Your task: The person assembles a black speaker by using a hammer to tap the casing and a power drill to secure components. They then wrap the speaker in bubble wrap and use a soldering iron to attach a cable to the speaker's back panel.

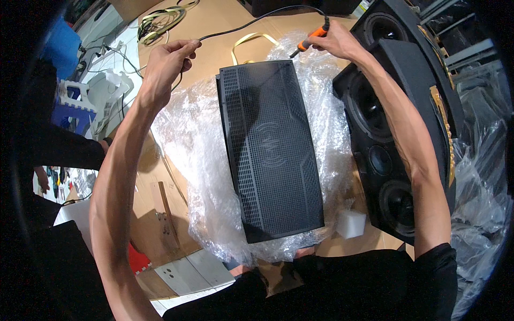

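Observation:
A black speaker cabinet [273, 155] with a mesh grille facing up lies on clear bubble wrap [195, 176] in front of me. My right hand [337, 41] is closed around an orange-and-black corded electric screwdriver [316, 36]. Its dark tip points down at the cabinet's far right corner; whether it touches cannot be made out. From the tool's back end a black cord [251, 21] arcs left to my left hand [170, 67], which pinches it beyond the cabinet's far left corner. The cord also hangs below that hand.
Black speaker boxes [383, 155] with bare drivers stand close on the right. A white foam block [351, 223] sits by the cabinet's near right corner. Coiled yellow strapping [160, 24] lies at the far left. A blue-and-white stool [75, 104] and another person's dark sleeve [69, 144] are at left.

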`<state>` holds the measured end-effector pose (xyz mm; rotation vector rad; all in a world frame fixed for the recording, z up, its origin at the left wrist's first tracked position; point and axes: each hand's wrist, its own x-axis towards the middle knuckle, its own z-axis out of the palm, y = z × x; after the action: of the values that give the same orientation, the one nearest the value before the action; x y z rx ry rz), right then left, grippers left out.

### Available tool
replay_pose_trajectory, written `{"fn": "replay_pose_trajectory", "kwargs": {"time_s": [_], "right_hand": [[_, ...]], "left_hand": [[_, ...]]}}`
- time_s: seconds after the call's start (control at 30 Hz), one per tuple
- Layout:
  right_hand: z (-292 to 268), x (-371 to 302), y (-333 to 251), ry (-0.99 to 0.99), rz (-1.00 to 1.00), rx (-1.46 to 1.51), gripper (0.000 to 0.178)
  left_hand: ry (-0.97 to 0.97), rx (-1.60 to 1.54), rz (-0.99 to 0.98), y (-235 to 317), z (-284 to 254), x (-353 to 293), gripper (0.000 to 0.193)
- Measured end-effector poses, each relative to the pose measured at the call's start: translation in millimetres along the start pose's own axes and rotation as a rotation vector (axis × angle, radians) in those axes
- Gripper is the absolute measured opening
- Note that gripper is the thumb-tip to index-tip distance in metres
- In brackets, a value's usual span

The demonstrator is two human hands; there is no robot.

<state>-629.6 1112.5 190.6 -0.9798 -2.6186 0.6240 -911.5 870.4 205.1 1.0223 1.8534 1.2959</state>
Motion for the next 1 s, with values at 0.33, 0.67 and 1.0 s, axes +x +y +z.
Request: {"fn": "replay_pose_trajectory", "kwargs": {"time_s": [0.33, 0.67, 1.0], "right_hand": [[12, 5, 14, -0.013, 0.044, 0.028, 0.024], [9, 2, 20, 0.133, 0.109, 0.288, 0.03], [-81, -78, -99, 0.145, 0.115, 0.315, 0.029]], "left_hand": [[0.0, -0.022, -0.003, 2, -2, -2, 0.026], [-0.008, -0.004, -0.015, 1, 3, -2, 0.027], [-0.043, 0.067, 0.089, 26, -6, -29, 0.032]]}}
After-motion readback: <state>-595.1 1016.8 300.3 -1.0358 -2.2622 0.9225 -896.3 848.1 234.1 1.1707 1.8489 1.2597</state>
